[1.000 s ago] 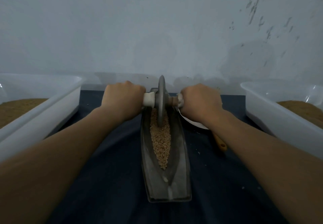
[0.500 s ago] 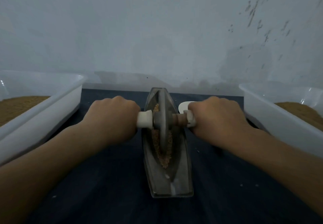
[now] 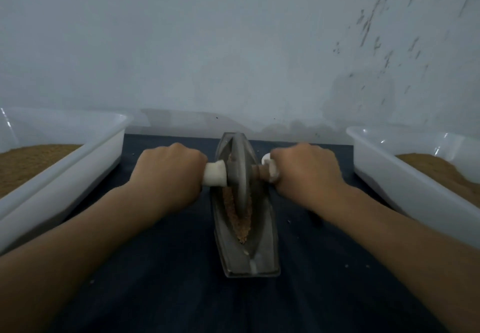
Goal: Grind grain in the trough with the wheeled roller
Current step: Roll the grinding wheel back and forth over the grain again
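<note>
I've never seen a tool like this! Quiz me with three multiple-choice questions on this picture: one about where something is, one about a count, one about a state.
1. Where does the wheeled roller stand? A) in the trough B) lifted clear above it C) lying flat beside it
2. How many white tubs flank the trough? A) one B) two C) three
3. What are the hands doing? A) lying open and flat B) clapping together C) gripping the roller's ends

Answers: 1 A, its wheel stands upright in the groove amid the grain. 2 B, a left tub and a right tub. 3 C, the left hand and the right hand each curl round an axle end.
</note>
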A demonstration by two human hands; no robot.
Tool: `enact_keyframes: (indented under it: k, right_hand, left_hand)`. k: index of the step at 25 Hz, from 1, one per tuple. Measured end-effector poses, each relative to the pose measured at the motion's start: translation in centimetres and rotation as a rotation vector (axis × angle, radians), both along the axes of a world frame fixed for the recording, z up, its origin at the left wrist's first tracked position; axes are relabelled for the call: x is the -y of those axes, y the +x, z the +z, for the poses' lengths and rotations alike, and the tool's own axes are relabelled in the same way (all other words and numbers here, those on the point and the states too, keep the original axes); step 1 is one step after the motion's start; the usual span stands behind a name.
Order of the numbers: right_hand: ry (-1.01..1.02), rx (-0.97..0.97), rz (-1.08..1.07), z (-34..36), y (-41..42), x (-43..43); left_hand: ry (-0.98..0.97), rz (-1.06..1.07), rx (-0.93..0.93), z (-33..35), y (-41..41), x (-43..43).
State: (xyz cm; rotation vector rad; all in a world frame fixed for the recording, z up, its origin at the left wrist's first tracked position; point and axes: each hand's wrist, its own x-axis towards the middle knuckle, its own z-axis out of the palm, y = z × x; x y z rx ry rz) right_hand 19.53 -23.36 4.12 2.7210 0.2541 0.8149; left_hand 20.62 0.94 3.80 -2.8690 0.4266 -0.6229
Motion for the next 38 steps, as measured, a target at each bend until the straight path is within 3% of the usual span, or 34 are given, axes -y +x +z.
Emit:
enact_keyframes:
  k: [4,7,10,14,16,19,21,25,29,35,38]
  right_hand:
    - [-0.045,0.162,0.089,0.2,-3.1,1.1]
    - [-0.015,0.06,-0.013,-0.9,0.5,0.6]
    - [0.195,-0.01,-0.046,-1.2,5.9,0.2]
    - [0.287,-0.053,-0.063,-1.1,5.5,0.1]
    - [0.227,-0.029,-0.043,-1.3,2.4,0.3]
    - [0.051,0.165,0.034,-1.3,-2.9,0.6]
    - [0.056,0.129,0.052,-1.2,-3.6,1.3]
    - [0.152,-0.05,-0.074,-1.2,1.2,0.3]
    - [0.086,0.037,-0.059,0.3,5.8,-1.4]
    - [0.052,-0.123,-0.019,1.1,0.6,-1.2]
    - [-0.062,0.037,0.062,0.9,-3.5,-0.3]
  left_hand:
    - [0.082,-0.025,-0.07,0.8,-1.8,-1.0]
    - [0.07,0.016,0.021,0.5,1.4,0.4]
    - [0.118,0.052,0.14,1.3,5.5,2.3]
    - [0.14,0.041,0.154,2.0,5.2,3.0]
    - [0.115,0.006,0.142,1.6,2.4,2.4]
    - [0.128,-0.071,0.178,0.4,-2.1,0.4]
    - [0.165,-0.109,0.253,0.7,-2.6,0.0]
    - [0.133,-0.028,0.194,0.4,2.2,1.7]
    - [-0.018,0.02,0.058,0.1,6.8,1.7]
    - [-0.01,-0.008,0.035,0.1,1.4,0.9]
    - [0.067,-0.095,0.149,-0.2,-2.5,-0.6]
